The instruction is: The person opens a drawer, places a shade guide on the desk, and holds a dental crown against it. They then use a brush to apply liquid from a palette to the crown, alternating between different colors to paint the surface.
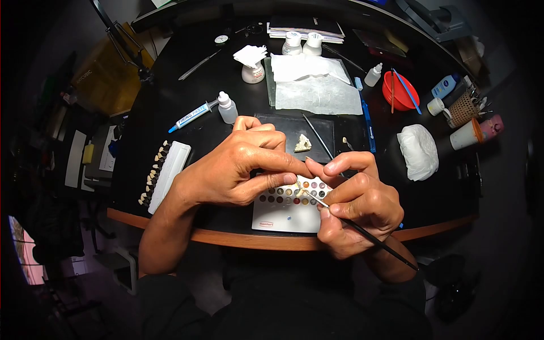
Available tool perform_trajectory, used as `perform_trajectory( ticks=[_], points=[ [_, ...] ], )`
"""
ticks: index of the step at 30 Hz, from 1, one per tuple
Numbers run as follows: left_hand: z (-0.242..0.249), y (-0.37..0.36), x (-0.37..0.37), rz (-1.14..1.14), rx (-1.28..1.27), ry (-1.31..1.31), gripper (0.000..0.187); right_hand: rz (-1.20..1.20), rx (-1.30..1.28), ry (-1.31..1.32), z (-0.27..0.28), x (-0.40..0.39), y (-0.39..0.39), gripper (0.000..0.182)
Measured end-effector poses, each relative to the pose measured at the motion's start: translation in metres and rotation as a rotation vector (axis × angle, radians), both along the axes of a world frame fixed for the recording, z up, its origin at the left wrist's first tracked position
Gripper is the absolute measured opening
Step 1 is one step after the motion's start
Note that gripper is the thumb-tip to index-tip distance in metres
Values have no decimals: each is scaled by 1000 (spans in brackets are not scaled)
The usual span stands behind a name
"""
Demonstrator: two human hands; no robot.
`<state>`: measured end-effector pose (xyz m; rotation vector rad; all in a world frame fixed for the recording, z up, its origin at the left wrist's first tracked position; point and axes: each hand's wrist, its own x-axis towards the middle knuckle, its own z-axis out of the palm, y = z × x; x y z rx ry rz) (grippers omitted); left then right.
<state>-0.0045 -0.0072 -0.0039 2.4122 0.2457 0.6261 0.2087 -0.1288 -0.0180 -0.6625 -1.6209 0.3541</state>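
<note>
My right hand [362, 207] is closed round a thin black-handled brush [371, 235], its tip pointing left over a white palette [289, 218] with rows of coloured wells. Thumb and index finger of my left hand [249, 161] pinch a small pale piece [300, 186] above those wells, close to the brush tip. Just behind the hands, a small gridded pale block [302, 143] sits on a dark square tile [283, 124], and another brush [318, 137] rests across the tile.
Left of the hands are a shade guide [152, 173] with tooth samples, a paste syringe [192, 117] and a dropper bottle [228, 107]. Behind lie white tissues [317, 93]; to the right, a red bowl [399, 93] and a white wrapped bundle [418, 152].
</note>
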Motion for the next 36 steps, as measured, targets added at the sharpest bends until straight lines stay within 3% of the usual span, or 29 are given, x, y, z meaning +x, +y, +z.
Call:
perform_trajectory(
  ticks=[6,9,36],
  points=[
    [0,0,0,-7,3,-10,29,31,7,-2,0,1,1,26],
    [2,0,0,-7,-17,5,16,31,2,1,1,2,0,26],
    [6,0,-2,-20,6,13,20,40,-13,-5,2,3,-3,28]
  ],
)
